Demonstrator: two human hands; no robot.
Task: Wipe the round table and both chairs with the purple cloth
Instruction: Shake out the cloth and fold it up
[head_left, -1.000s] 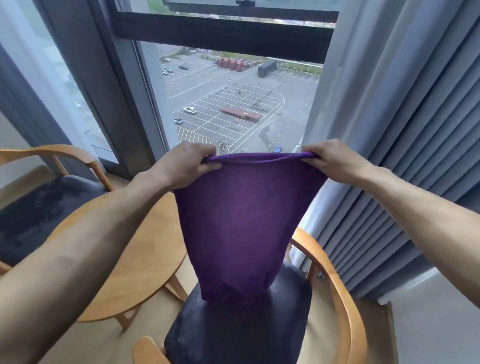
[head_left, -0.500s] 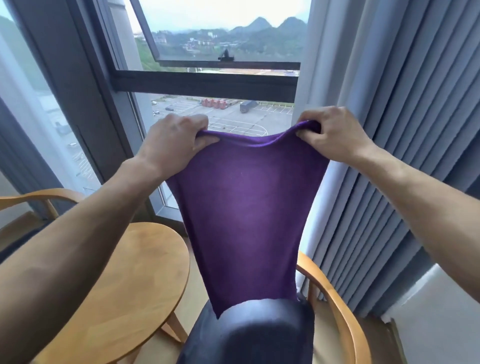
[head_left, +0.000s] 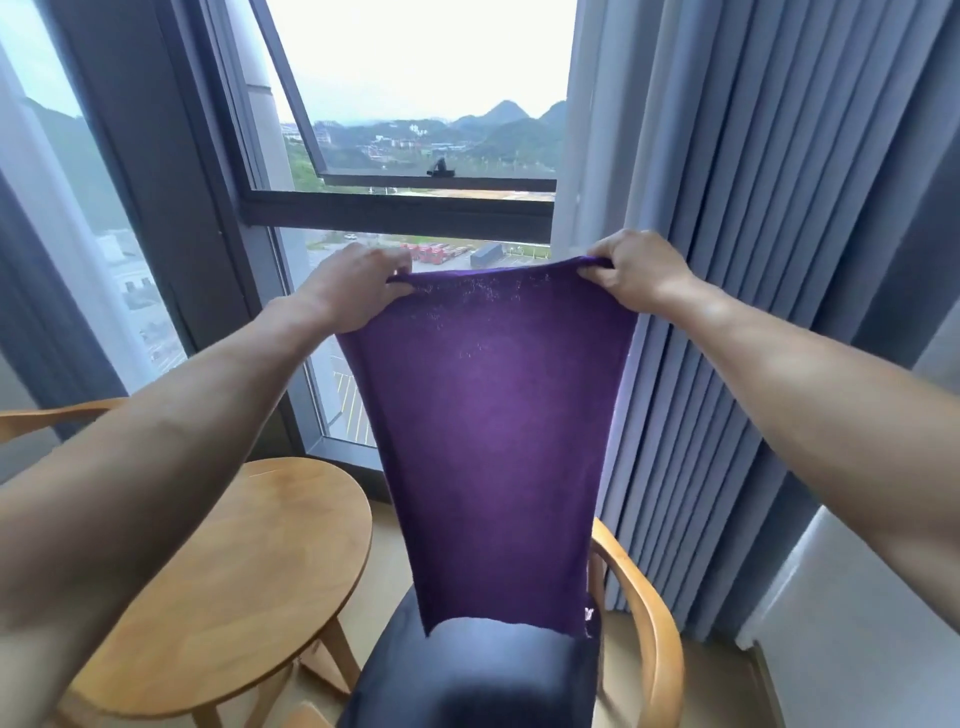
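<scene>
The purple cloth (head_left: 493, 441) hangs spread out in front of me, held up by its top corners. My left hand (head_left: 353, 291) pinches the top left corner and my right hand (head_left: 631, 270) pinches the top right one. The cloth's lower edge hangs just above the dark seat of a wooden armchair (head_left: 654, 623) right below it. The round wooden table (head_left: 249, 571) stands to the left of that chair. Only the curved wooden backrest of the second chair (head_left: 52, 415) shows at the far left, behind my left forearm.
A tall window (head_left: 415, 130) with an opened pane lies straight ahead. Grey pleated curtains (head_left: 753, 260) hang on the right, close behind the near chair. A pale wall panel (head_left: 857, 623) stands at the lower right.
Both hands have lifted the cloth higher, and its lower edge has come up off the chair seat. My view has tilted up, showing more window and sky.
</scene>
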